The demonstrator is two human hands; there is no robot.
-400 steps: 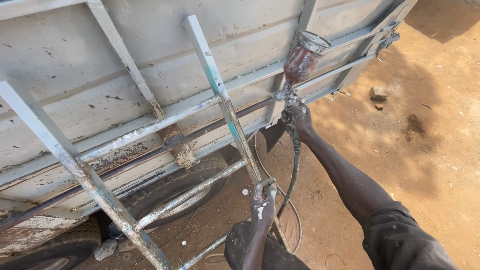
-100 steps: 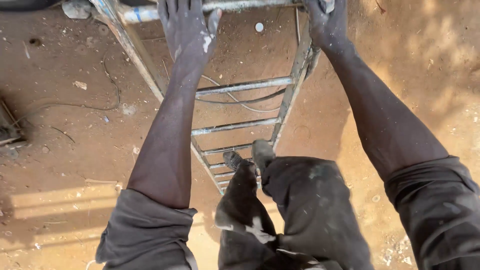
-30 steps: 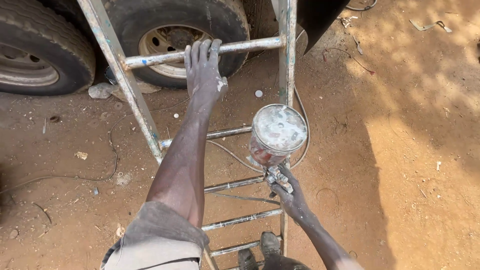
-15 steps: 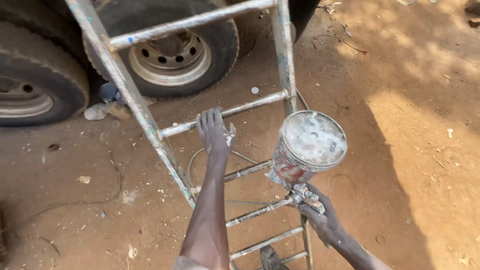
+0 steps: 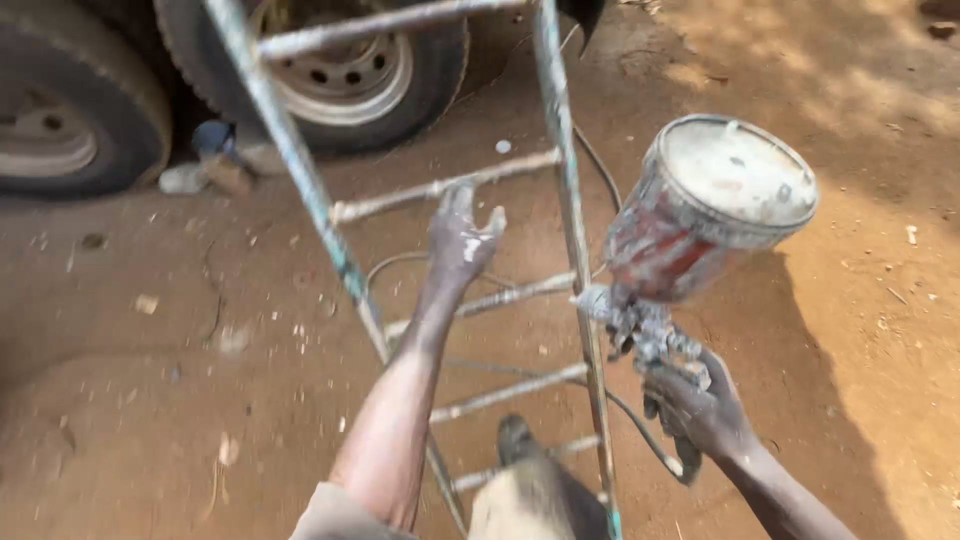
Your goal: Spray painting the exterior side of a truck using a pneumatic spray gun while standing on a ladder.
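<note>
My left hand (image 5: 460, 232) reaches up to a rung (image 5: 400, 200) of a paint-spattered metal ladder (image 5: 562, 170). Its fingers are spread and its fingertips are at the rung, with the thumb apart. My right hand (image 5: 700, 412) is closed around the grip of a paint spray gun (image 5: 645, 330), right of the ladder's right rail. The gun's round metal cup (image 5: 712, 210), stained red with a pale lid, stands up above the hand. My foot (image 5: 515, 440) rests on a lower rung. Both hands and forearms are flecked with paint.
Two truck wheels (image 5: 365, 70) (image 5: 60, 115) stand on the reddish dirt beyond the ladder's top. A thin hose (image 5: 395, 265) curls on the ground under the rungs. Small debris (image 5: 215, 170) lies by the tyres. Sunlit dirt (image 5: 870, 250) spreads to the right.
The view has closed in on the ladder and the ground. My left hand has loosened on the rung, its fingers spreading. The spray gun has shifted right and tilted, still in my right hand.
</note>
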